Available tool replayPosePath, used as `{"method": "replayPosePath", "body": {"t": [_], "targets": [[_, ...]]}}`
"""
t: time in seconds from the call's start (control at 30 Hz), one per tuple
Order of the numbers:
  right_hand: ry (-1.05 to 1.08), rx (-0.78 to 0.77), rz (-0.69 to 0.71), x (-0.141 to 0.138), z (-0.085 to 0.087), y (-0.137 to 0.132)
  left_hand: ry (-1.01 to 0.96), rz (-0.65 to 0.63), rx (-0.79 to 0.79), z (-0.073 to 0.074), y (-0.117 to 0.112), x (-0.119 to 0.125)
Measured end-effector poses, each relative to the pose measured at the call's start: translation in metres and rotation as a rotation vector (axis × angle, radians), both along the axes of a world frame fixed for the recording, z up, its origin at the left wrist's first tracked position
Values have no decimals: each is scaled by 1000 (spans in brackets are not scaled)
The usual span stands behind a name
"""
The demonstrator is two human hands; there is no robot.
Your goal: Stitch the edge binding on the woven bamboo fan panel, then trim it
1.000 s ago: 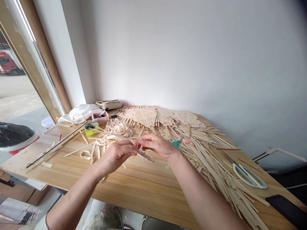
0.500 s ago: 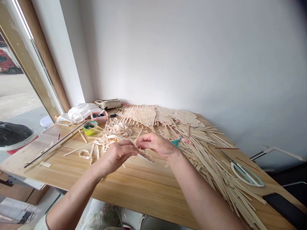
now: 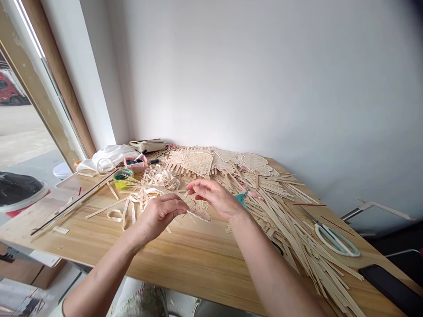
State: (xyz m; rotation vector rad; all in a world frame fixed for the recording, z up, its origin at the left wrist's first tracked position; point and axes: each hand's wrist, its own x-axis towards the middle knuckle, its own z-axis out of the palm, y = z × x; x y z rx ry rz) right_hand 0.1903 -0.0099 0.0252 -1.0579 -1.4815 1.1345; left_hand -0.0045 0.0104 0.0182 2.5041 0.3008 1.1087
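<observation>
Left hand (image 3: 164,211): grip is closing down tight, thumb against fingers, and is pinching the near-left end of a small woven piece (image 3: 202,214). Piece is sitting in the air just above the table (image 3: 185,262), tilting slightly, its free end pointing right, below the right hand (image 3: 213,197).

Right hand: grip is curving loosely, fingers bending toward the left hand, a gap showing between the two hands. Fingers are hovering over the piece. A thin reddish line is showing at the piece; too fine to tell if it's a thread or if the right fingertips are pinching it. Can't tell whether that grip is holding anything.

Around: cream ribbon (image 3: 161,178) is lying in a tangle beyond the left hand, with a tape roll (image 3: 123,180) and pink box (image 3: 137,167) sitting to its left. Flat woven panels (image 3: 198,163) are lying near the wall. Teal tassel (image 3: 241,199) is lying just beyond the right wrist. Pale flat strips (image 3: 297,229) are spreading over the right side; scissors (image 3: 332,235) and a black phone (image 3: 390,286) are lying past them.
</observation>
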Motion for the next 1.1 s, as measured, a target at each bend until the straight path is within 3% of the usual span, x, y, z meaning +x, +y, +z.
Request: {"method": "replayPosePath", "body": {"t": [0.2, 0.27, 0.4, 0.57, 0.8, 1.1], "targets": [[-16, 323, -592, -1, 3, -39, -122, 144, 62, -3, -1, 7], [-54, 411, -669, -8, -2, -57, -167, 193, 80, -5, -2, 11], [-58, 279, -513, -32, -16, -72, -236, 275, 101, -10, -5, 21], [210, 81, -476, -52, -29, -57, -274, 332, 128, -15, -9, 32], [448, 29, -412, -55, -29, -47, -292, 336, 120, -19, -11, 36], [518, 99, -359, -63, -35, -47, -296, 350, 149, -19, -12, 36]]}}
